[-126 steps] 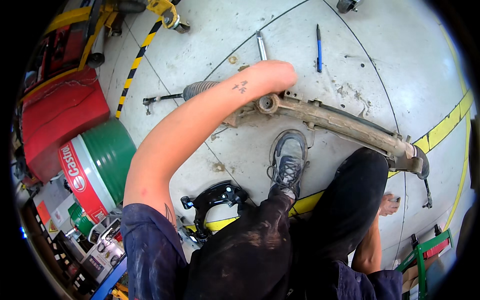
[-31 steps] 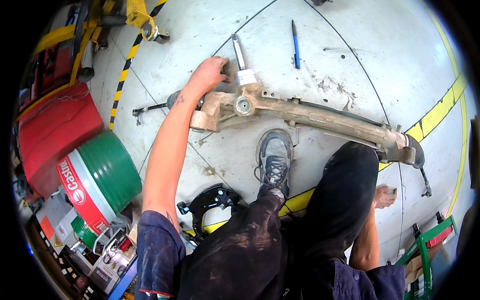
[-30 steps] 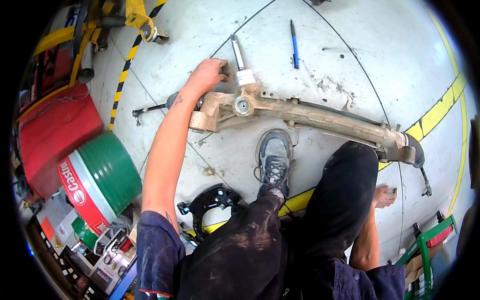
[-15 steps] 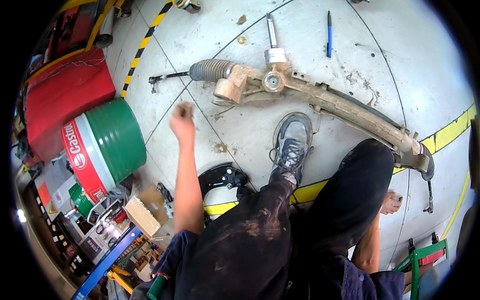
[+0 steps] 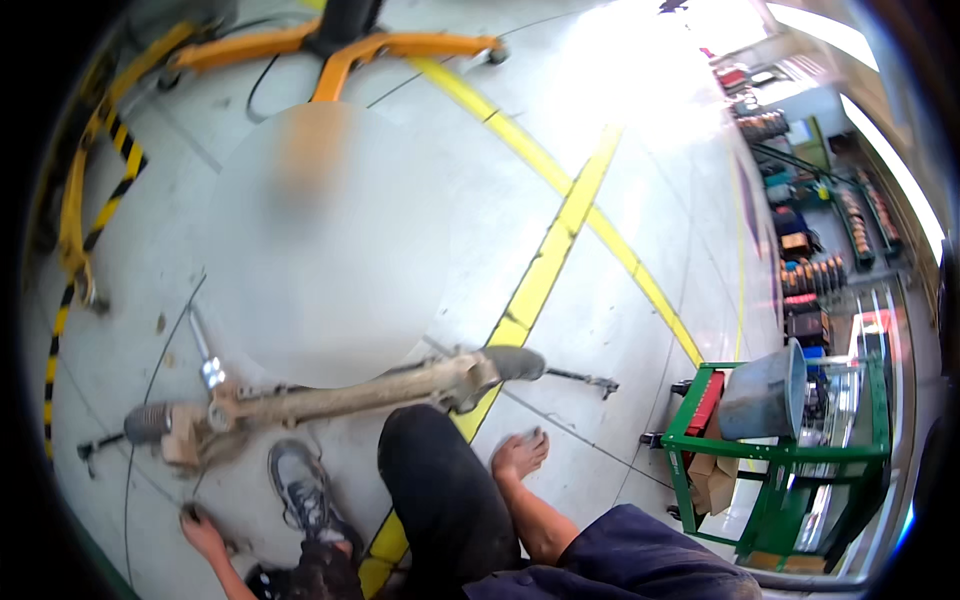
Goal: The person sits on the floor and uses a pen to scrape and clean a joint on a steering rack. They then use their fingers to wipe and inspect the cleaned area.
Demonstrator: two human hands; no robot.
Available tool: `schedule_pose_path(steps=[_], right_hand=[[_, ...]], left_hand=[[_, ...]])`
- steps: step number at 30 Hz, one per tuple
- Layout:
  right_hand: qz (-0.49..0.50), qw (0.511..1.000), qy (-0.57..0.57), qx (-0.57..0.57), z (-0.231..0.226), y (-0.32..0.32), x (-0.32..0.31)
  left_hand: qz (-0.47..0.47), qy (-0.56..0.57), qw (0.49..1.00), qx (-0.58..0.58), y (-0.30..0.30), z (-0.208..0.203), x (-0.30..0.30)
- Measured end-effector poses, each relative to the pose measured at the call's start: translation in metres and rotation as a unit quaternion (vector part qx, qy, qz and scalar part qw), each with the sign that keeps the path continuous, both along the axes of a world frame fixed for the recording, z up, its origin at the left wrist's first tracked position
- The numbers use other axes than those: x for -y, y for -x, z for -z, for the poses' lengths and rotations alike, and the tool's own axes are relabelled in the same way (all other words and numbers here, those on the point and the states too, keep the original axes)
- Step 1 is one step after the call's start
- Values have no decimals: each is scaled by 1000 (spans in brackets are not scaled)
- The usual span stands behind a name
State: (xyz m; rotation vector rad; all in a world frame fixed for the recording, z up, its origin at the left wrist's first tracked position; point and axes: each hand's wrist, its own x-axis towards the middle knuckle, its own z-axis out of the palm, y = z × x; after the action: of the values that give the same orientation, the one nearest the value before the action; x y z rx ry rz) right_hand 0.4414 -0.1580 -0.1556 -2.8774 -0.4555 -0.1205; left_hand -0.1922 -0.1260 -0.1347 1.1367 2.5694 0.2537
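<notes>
A dirty, tan steering rack (image 5: 330,402) lies across the floor in front of my feet. Dark bellows and a tie rod (image 5: 575,377) stick out at its right end, and its input shaft (image 5: 207,350) points away from me near the left end. Below that left end is my left hand (image 5: 205,535), its fingers curled together around something small and dark that I cannot make out. Beside my bent knee, my right hand (image 5: 520,456) rests low at the floor with fingers extended and nothing in them.
A green cart (image 5: 770,450) carrying a grey bucket (image 5: 765,395) stands at the right. An orange wheeled stand (image 5: 430,45) is at the far side. My grey shoe (image 5: 305,490) is close to the rack. A round blurred patch hides part of the floor.
My view has swung to the right, bringing the cart and bucket into sight while the green drum has left it. The left hand is now lower in the picture, still closed.
</notes>
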Motion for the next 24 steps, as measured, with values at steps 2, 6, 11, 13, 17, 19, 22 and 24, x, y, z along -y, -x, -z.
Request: schedule_pose_path(steps=[2,6,11,13,17,19,22,24], right_hand=[[14,1000,9,-6,-4,-6,0],[11,1000,2,3,5,-5,12],[21,1000,-1,-7,1,6,4],[18,1000,7,-16,8,11,6],[19,1000,5,11,0,-5,11],[8,1000,7,5,1,-1,7],[15,1000,18,-19,3,6,-1],[9,1000,28,-10,6,-1,1]], left_hand=[[-3,39,999,-18,9,11,12],[-205,-71,951,220,-26,26,0],[-224,-181,827,483,-17,29,-3],[-232,-154,824,494,-38,-1,-4],[-249,-115,815,511,-63,-4,-8],[-248,-174,803,512,-64,-4,-4],[-193,-187,811,520,-60,-19,-6],[-181,-153,841,487,-66,-31,-17]])
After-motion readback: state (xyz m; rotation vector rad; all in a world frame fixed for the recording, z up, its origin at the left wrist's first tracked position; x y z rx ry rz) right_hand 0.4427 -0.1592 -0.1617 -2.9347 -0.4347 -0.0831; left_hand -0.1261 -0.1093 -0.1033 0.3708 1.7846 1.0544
